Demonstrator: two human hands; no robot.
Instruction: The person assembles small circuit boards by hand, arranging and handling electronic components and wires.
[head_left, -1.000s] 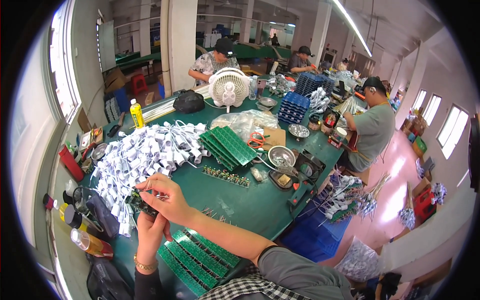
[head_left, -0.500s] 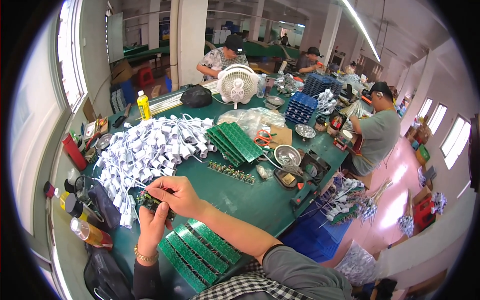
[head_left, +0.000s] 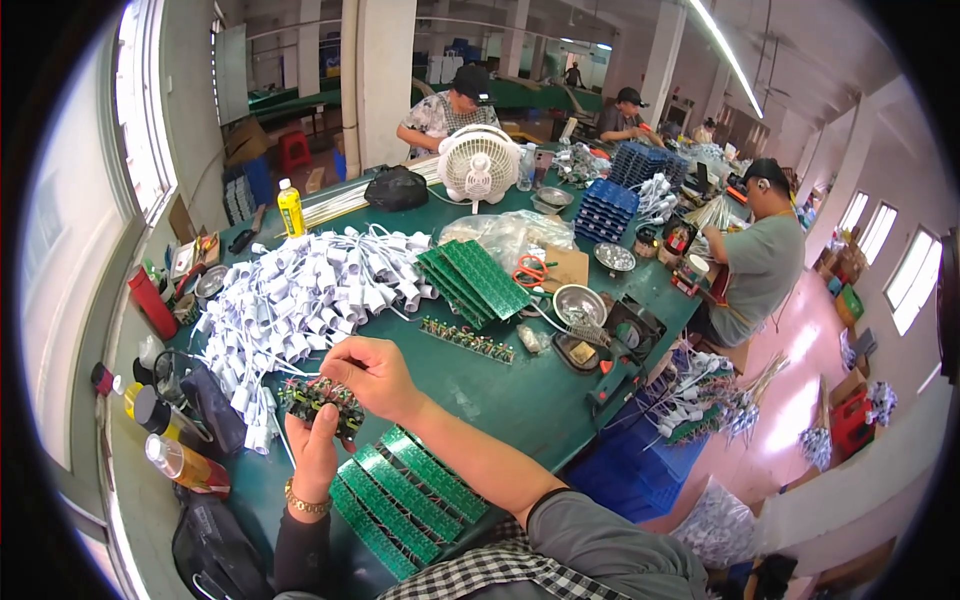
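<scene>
- Cluster of small dark component boards (head_left: 338, 395) is sitting in hand, raised above the green worktop (head_left: 550, 410), toward 8 o'clock of the whole view. Directions below are taking the cluster as dial centre.
- Left hand (head_left: 316, 450) is gripping the cluster from 6 o'clock, thumb lying against its near side; the other fingers are mostly hiding behind it.
- Right hand (head_left: 378, 378) is bending over the 1 o'clock edge, fingers curling in, tips just beside or touching the top. Cannot tell whether they are pinching a part.
- Step in hand, as judged: left is steadying, right is working at the upper edge.
- Next move, as judged: calling for a firm left hold and a light, exact right pinch, sparing neighbouring leads.
- Green board strips (head_left: 408, 495) are lying side by side at 5 o'clock.
- Row of components (head_left: 468, 342) is resting at 2 o'clock, well apart, with stacked green boards (head_left: 482, 283) lying beyond.
- White sockets with cords (head_left: 310, 300) are heaping up at 12 o'clock.
</scene>
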